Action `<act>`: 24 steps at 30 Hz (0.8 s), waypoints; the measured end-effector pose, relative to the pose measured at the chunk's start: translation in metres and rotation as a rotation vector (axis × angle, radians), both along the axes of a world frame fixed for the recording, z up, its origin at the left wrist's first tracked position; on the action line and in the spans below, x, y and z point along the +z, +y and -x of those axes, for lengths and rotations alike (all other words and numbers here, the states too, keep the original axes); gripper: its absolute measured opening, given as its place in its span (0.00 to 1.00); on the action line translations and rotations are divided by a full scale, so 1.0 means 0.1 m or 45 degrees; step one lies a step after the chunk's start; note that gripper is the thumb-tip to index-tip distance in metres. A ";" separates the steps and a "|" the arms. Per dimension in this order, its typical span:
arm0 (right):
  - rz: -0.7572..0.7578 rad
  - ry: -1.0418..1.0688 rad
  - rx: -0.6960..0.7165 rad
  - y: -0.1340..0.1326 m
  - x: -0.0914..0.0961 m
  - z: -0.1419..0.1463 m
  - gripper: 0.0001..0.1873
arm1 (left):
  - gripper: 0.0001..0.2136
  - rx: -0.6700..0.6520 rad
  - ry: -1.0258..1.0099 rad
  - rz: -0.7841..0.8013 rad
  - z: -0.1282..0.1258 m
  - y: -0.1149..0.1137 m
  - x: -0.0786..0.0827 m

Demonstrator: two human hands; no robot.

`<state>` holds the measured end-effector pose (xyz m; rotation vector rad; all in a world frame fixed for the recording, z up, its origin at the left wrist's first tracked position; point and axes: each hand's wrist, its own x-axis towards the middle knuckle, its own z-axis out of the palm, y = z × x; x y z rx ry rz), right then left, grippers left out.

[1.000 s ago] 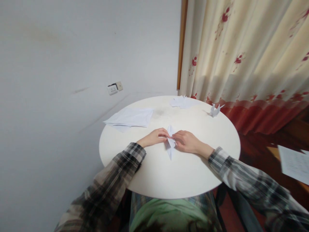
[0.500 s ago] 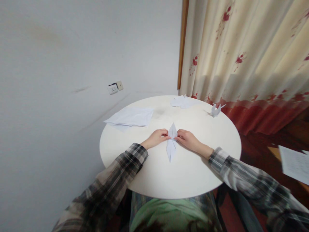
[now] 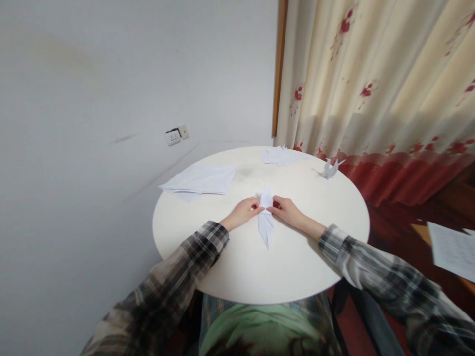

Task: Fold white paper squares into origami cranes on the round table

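A white folded paper piece (image 3: 266,222), long and pointed at both ends, lies in the middle of the round white table (image 3: 230,262). My left hand (image 3: 245,211) pinches its left side at the waist with curled fingers. My right hand (image 3: 287,210) pinches the right side at the same height. Both hands rest low on the tabletop, and both arms wear plaid sleeves.
A stack of white paper sheets (image 3: 202,180) lies at the table's back left. More folded paper (image 3: 277,156) sits at the far edge and a finished paper crane (image 3: 330,169) at the back right. A flowered curtain (image 3: 371,99) hangs behind; a printed sheet (image 3: 451,249) lies at far right.
The paper's upper tip has been opened from a half-folded state into a full upright point. The lower point has swung slightly to the right. Both hands stay pinched at the waist.
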<state>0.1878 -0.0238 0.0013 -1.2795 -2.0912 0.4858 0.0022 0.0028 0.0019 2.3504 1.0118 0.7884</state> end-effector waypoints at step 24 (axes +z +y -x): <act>-0.457 -0.176 0.342 -0.04 -0.06 -0.07 0.05 | 0.05 -0.098 0.164 -0.199 0.02 -0.14 0.10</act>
